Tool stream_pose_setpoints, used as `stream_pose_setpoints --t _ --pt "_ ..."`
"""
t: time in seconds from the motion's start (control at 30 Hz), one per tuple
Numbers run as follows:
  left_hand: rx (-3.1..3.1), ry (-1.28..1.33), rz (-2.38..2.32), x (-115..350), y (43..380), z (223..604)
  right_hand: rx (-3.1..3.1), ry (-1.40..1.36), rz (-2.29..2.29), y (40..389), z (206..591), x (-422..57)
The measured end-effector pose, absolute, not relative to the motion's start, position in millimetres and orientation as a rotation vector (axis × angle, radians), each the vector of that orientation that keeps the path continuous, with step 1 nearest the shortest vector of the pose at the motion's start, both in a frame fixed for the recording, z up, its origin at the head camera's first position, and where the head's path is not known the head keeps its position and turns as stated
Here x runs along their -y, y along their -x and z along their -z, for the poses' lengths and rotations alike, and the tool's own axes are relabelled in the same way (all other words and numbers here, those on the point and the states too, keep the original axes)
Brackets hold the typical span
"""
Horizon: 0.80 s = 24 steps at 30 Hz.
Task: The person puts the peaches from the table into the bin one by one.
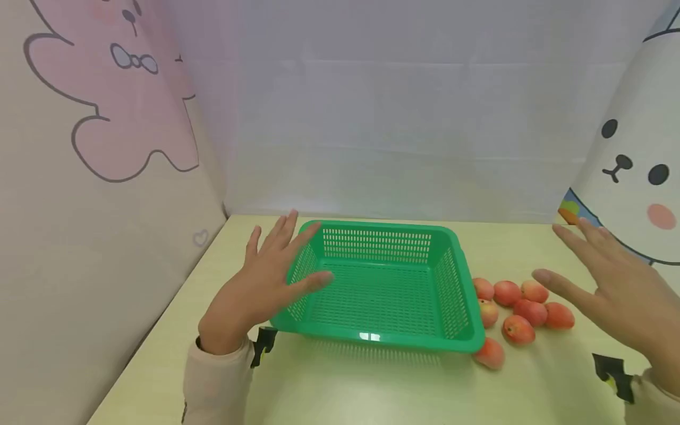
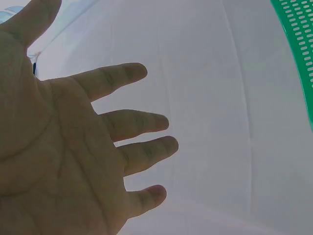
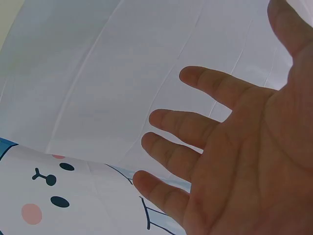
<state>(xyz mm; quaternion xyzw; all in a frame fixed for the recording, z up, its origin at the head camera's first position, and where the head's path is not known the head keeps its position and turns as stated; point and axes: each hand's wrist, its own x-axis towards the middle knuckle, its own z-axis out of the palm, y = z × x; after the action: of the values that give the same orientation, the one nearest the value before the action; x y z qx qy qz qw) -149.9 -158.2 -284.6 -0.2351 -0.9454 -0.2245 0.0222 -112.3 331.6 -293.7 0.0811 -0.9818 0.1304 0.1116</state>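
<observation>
Holding L grip (image 1: 260, 286) spread wide, empty, nr L edge of green basket (image 1: 414, 341); R grip (image 1: 625, 290) likewise spread, nil in it, nr red fruits (image 1: 530, 313) on bench (image 1: 372, 392).

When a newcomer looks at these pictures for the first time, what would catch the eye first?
Probably the bright green basket, empty on the table, with reddish fruits at its right. In the head view, the left hand overlaps the basket's left edge; the right hand appears right of the fruits, both holding nothing.
</observation>
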Motion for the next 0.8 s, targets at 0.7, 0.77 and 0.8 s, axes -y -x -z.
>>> stream_pose_setpoints --t 0.7,0.77,0.8 --pt "3.313 0.808 0.594 118.8 146.0 328.4 2.915 -0.153 -0.424 108.4 286.1 -331.7" --pt "3.337 0.793 0.606 117.0 145.6 330.5 2.921 -0.155 -0.428 109.2 287.6 -331.3" --pt "3.345 0.791 0.61 115.9 145.6 331.5 2.92 -0.16 -0.447 109.5 288.9 -331.1"
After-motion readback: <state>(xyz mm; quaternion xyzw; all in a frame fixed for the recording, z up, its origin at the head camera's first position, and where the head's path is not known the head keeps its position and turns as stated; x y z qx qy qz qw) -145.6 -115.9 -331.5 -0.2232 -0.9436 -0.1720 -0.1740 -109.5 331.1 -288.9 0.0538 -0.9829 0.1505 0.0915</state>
